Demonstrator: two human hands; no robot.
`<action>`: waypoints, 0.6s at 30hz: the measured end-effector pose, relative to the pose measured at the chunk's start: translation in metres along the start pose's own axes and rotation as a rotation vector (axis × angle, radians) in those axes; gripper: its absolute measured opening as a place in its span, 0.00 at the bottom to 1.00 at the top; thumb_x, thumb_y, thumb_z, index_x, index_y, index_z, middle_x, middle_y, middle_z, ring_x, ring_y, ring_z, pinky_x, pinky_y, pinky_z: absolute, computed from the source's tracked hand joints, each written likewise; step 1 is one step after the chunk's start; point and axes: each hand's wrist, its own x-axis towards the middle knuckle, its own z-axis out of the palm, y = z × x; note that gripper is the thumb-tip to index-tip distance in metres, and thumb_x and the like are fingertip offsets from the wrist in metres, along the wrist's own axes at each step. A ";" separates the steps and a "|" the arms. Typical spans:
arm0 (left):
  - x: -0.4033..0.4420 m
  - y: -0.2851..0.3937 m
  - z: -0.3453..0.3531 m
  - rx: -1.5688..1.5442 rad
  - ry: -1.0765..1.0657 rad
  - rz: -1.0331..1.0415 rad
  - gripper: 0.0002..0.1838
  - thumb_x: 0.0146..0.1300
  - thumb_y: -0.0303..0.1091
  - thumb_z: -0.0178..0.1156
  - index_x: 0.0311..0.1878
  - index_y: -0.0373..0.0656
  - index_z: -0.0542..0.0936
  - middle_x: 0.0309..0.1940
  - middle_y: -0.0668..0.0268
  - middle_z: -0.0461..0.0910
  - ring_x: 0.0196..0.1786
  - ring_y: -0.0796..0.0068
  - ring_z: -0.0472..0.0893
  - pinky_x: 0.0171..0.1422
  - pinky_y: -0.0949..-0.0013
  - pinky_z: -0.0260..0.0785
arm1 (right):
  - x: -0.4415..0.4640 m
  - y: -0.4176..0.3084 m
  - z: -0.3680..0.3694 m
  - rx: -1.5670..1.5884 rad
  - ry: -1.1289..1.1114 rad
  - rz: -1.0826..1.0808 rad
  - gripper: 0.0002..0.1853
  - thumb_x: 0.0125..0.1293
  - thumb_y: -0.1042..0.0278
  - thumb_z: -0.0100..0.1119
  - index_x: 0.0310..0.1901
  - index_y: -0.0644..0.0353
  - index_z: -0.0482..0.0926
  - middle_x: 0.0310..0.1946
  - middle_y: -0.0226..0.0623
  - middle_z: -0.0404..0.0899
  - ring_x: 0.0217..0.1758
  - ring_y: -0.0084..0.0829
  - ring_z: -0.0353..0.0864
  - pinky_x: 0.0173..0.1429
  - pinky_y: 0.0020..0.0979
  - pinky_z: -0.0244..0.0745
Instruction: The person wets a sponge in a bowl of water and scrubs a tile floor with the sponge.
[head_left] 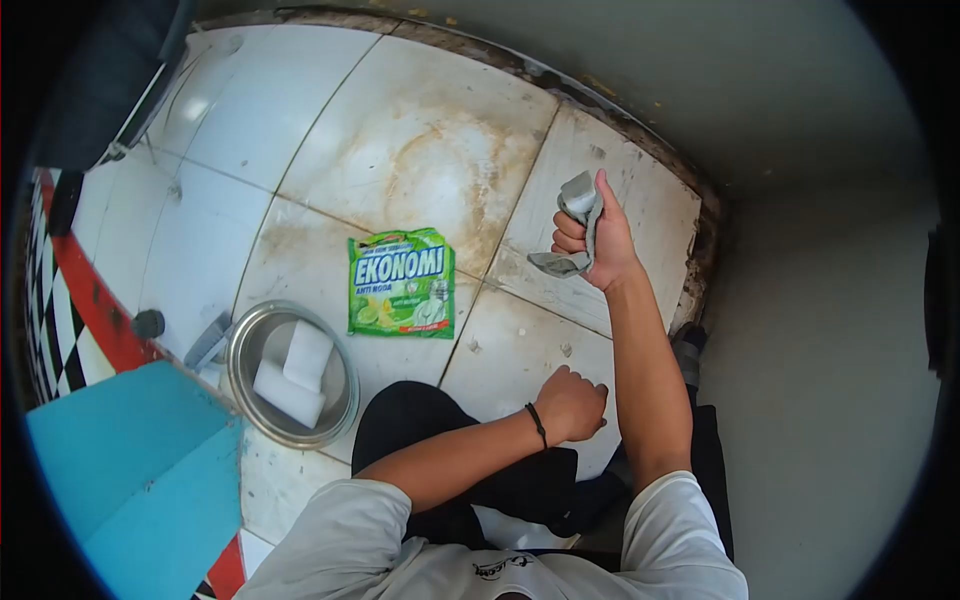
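My right hand (605, 235) is closed round a grey, dirty cloth (578, 195), whose ends stick out above and below the fist, over the stained white floor tiles. With its fingers curled in, my left hand (575, 405) rests near my bent knee; whether anything is inside it cannot be made out. A green Ekonomi packet (401, 284) lies on the tiles left of both hands. Further left stands a round metal bowl (350, 385) with two white sponge-like blocks (290, 392) in it.
A grey wall (820, 300) runs along the right and top. Blue panels (140, 450) stand at the lower left, near a red strip (95, 300) and checkered floor. A dark object (110, 80) hangs in the upper left. Brown stains (440, 170) mark the tiles.
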 end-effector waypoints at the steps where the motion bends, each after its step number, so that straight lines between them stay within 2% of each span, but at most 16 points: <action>1: -0.007 -0.012 -0.003 0.030 0.072 -0.074 0.25 0.66 0.52 0.64 0.53 0.39 0.82 0.39 0.54 0.87 0.45 0.54 0.85 0.54 0.52 0.71 | 0.014 0.003 0.014 -0.073 0.011 -0.016 0.33 0.77 0.27 0.37 0.31 0.52 0.70 0.17 0.26 0.63 0.19 0.23 0.59 0.26 0.28 0.56; 2: -0.017 -0.022 0.003 0.034 0.215 -0.092 0.23 0.65 0.50 0.65 0.50 0.39 0.82 0.35 0.56 0.85 0.41 0.54 0.84 0.51 0.53 0.71 | 0.023 0.013 0.028 -0.144 0.017 -0.014 0.33 0.78 0.29 0.37 0.31 0.52 0.73 0.18 0.28 0.66 0.21 0.24 0.64 0.27 0.28 0.59; 3: -0.032 0.016 0.012 -0.134 0.444 0.102 0.22 0.64 0.49 0.66 0.49 0.39 0.82 0.33 0.56 0.84 0.40 0.54 0.83 0.50 0.54 0.71 | -0.014 0.011 0.074 -0.417 0.224 0.017 0.33 0.78 0.29 0.37 0.31 0.52 0.71 0.18 0.26 0.63 0.20 0.23 0.60 0.26 0.28 0.55; 5: -0.115 0.000 0.011 -0.160 0.674 0.147 0.22 0.61 0.48 0.67 0.48 0.38 0.82 0.30 0.57 0.81 0.38 0.55 0.82 0.48 0.56 0.71 | 0.011 0.073 0.146 -0.592 0.315 -0.033 0.32 0.78 0.29 0.37 0.30 0.51 0.68 0.17 0.23 0.57 0.18 0.20 0.52 0.24 0.27 0.47; 6: -0.158 -0.008 0.011 -0.201 0.831 0.153 0.21 0.59 0.44 0.68 0.47 0.38 0.81 0.28 0.58 0.79 0.35 0.55 0.80 0.45 0.58 0.70 | 0.024 0.101 0.165 -0.672 0.175 -0.063 0.32 0.79 0.31 0.37 0.32 0.53 0.72 0.18 0.25 0.62 0.19 0.20 0.56 0.25 0.27 0.52; 7: -0.195 -0.010 0.017 -0.262 0.999 0.198 0.20 0.56 0.41 0.70 0.47 0.37 0.80 0.26 0.59 0.76 0.33 0.56 0.78 0.41 0.60 0.69 | 0.032 0.128 0.180 -0.747 0.138 -0.091 0.33 0.79 0.31 0.38 0.34 0.55 0.73 0.19 0.27 0.65 0.20 0.22 0.59 0.26 0.28 0.56; 8: -0.233 -0.013 0.032 -0.229 1.103 0.106 0.21 0.54 0.38 0.69 0.48 0.37 0.80 0.26 0.60 0.75 0.31 0.57 0.77 0.38 0.61 0.68 | 0.041 0.156 0.195 -0.823 0.106 -0.131 0.33 0.79 0.31 0.38 0.35 0.57 0.74 0.21 0.28 0.68 0.20 0.24 0.63 0.28 0.28 0.61; 9: -0.269 -0.019 0.051 -0.193 1.209 0.025 0.21 0.52 0.34 0.68 0.50 0.37 0.80 0.26 0.61 0.74 0.29 0.59 0.76 0.35 0.62 0.67 | 0.050 0.182 0.206 -0.938 0.083 -0.177 0.33 0.79 0.31 0.39 0.39 0.59 0.73 0.25 0.35 0.73 0.25 0.33 0.69 0.34 0.33 0.66; 10: -0.300 -0.027 0.076 -0.203 1.290 -0.142 0.21 0.51 0.34 0.69 0.48 0.37 0.80 0.26 0.61 0.74 0.28 0.59 0.75 0.34 0.61 0.67 | 0.059 0.208 0.217 -1.053 0.065 -0.227 0.34 0.78 0.31 0.40 0.42 0.62 0.73 0.30 0.41 0.78 0.30 0.41 0.75 0.41 0.38 0.71; 11: -0.325 -0.039 0.109 -0.215 1.366 -0.311 0.20 0.49 0.33 0.69 0.47 0.37 0.81 0.26 0.61 0.74 0.26 0.59 0.75 0.33 0.60 0.68 | 0.066 0.235 0.224 -1.197 0.055 -0.274 0.35 0.78 0.32 0.41 0.48 0.67 0.72 0.39 0.53 0.84 0.39 0.56 0.85 0.52 0.48 0.76; 13: -0.368 -0.080 0.186 -0.136 1.425 -0.716 0.23 0.51 0.35 0.69 0.51 0.37 0.80 0.29 0.60 0.75 0.30 0.59 0.76 0.36 0.61 0.68 | 0.074 0.279 0.236 -1.583 0.054 -0.191 0.34 0.76 0.33 0.45 0.52 0.66 0.70 0.42 0.58 0.84 0.42 0.59 0.86 0.51 0.50 0.78; 14: -0.378 -0.100 0.216 -0.122 1.479 -0.829 0.25 0.53 0.36 0.69 0.54 0.37 0.78 0.32 0.59 0.76 0.33 0.58 0.77 0.39 0.60 0.69 | 0.078 0.296 0.238 -1.782 0.058 -0.151 0.33 0.75 0.34 0.46 0.53 0.65 0.69 0.44 0.60 0.84 0.44 0.60 0.86 0.51 0.51 0.79; 16: -0.391 -0.128 0.253 -0.104 1.583 -1.056 0.29 0.56 0.40 0.68 0.59 0.36 0.75 0.37 0.57 0.77 0.39 0.56 0.78 0.45 0.58 0.70 | 0.081 0.326 0.231 -1.944 0.018 -0.177 0.32 0.74 0.35 0.49 0.54 0.63 0.68 0.45 0.61 0.83 0.45 0.59 0.87 0.50 0.53 0.81; 18: -0.393 -0.140 0.264 0.108 1.441 -1.115 0.32 0.58 0.43 0.66 0.63 0.36 0.72 0.43 0.54 0.77 0.46 0.54 0.77 0.51 0.54 0.68 | 0.082 0.343 0.230 -2.099 0.021 -0.200 0.32 0.73 0.34 0.52 0.53 0.62 0.68 0.47 0.61 0.82 0.45 0.56 0.88 0.47 0.52 0.83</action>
